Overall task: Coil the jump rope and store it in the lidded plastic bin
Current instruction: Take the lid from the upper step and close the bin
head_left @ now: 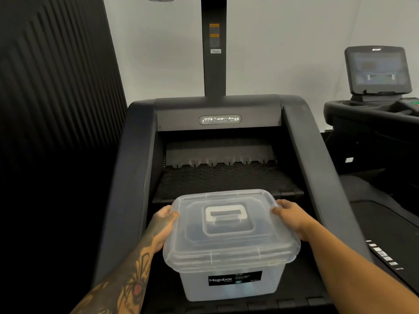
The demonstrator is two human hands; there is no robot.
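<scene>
Plastic: one bin [204, 291], two hands [162, 225] [292, 219].

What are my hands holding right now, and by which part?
The clear lidded plastic bin: left hand grips the lid's left edge, right hand the lid's right edge. The top handle is untouched.

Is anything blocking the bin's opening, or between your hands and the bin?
Yes: the lid sits closed on the bin, covering its opening. Nothing lies between the hands and it: left hand and right hand hold the lid's edges. No jump rope shows.
</scene>
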